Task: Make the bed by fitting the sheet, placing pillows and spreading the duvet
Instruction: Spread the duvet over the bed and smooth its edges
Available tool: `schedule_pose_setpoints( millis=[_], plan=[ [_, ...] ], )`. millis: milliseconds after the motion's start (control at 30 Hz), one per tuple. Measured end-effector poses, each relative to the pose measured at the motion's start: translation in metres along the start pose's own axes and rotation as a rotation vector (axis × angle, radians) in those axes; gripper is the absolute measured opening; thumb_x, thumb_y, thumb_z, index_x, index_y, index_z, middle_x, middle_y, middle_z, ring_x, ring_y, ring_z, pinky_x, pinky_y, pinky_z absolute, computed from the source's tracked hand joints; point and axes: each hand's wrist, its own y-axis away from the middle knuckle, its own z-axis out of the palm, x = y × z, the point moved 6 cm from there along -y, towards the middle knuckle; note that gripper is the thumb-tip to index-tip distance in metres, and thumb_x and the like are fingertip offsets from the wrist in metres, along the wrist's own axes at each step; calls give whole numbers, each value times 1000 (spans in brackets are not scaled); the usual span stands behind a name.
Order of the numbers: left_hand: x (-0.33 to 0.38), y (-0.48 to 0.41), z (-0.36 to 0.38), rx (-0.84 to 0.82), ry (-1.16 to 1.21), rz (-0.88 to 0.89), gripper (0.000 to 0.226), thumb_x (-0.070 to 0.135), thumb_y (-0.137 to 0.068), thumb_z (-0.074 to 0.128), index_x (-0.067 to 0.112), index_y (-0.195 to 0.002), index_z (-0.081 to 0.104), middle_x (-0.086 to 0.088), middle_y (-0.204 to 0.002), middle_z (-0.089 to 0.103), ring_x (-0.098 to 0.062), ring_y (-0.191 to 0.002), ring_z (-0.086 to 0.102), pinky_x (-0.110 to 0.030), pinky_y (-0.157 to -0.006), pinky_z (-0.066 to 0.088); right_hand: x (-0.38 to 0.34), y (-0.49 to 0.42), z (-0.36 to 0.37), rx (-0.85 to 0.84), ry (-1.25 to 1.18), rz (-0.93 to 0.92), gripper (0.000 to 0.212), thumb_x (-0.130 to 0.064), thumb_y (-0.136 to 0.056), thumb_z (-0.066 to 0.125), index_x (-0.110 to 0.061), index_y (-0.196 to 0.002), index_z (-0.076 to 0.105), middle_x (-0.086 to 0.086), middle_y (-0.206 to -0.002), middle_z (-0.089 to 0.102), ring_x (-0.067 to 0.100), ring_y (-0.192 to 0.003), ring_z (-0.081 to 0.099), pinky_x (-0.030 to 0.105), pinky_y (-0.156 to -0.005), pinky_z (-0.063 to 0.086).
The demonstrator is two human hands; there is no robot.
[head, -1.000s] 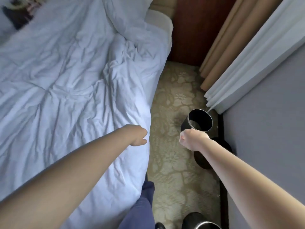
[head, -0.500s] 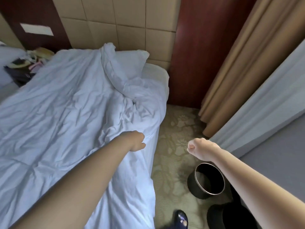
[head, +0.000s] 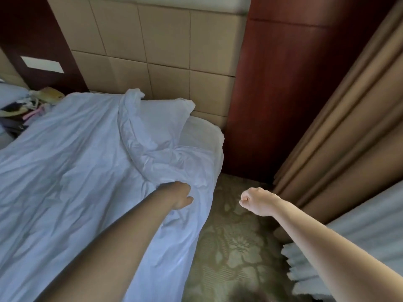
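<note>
A crumpled white duvet [head: 76, 171] covers the bed, bunched into a ridge toward the head. A white pillow [head: 161, 114] lies against the headboard, partly under that ridge. The sheeted mattress corner [head: 202, 136] shows bare at the top right. My left hand [head: 177, 196] hovers over the duvet's right edge with its fingers curled under and no cloth visibly in it. My right hand [head: 256, 201] is a closed fist in the air above the carpet, holding nothing.
A tan padded headboard [head: 165, 40] and a red-brown wood panel [head: 272, 94] stand behind the bed. Tan curtains [head: 349, 127] and a white sheer curtain [head: 359, 247] bound a narrow patterned carpet aisle [head: 235, 247]. Clutter [head: 26, 105] lies at the far left.
The view has risen and moved toward the head of the bed. Both hands moved along the bed's side. The black bins on the floor have dropped out of sight.
</note>
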Motion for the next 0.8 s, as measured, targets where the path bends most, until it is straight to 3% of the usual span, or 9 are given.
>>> schedule_pose_setpoints(
  millis=[167,300,567,733,800],
  plan=[
    [9,-66,-54,-27,30,34,46,39,-100,33,10,-135,41,-10,-138,44,-26,-121,47,-29,-92,38,21,-61,-65,1,-27,-21,33,-29,-97,37,-7,-94,62,9,-99,67,25,-91,63,40,-84,50],
    [3,-114,-100,-14,21,46,47,37,-100,33,9,-137,39,-9,-141,43,-24,-122,46,-26,-91,36,26,-109,-114,25,-52,-19,34,-30,-95,39,-5,-97,62,9,-98,67,26,-90,63,38,-82,49],
    [-41,-226,-184,29,-32,83,41,38,-99,35,7,-123,48,-12,-127,51,-27,-113,51,-30,-85,39,17,-211,-197,113,-75,2,30,-29,-93,41,-9,-84,61,9,-92,67,27,-85,62,37,-78,49],
    [-69,-274,-192,-9,-15,98,43,37,-99,35,6,-126,47,-12,-129,51,-27,-115,50,-32,-90,40,-2,-264,-206,56,-86,-11,29,-26,-93,41,-6,-80,57,15,-95,67,23,-73,56,31,-67,41],
    [-83,-294,-193,-5,24,90,43,38,-99,35,7,-127,47,-12,-129,51,-27,-115,51,-33,-91,40,-8,-290,-207,34,-74,-20,28,-25,-92,40,-8,-76,55,13,-86,66,20,-69,53,30,-64,38]
  ],
)
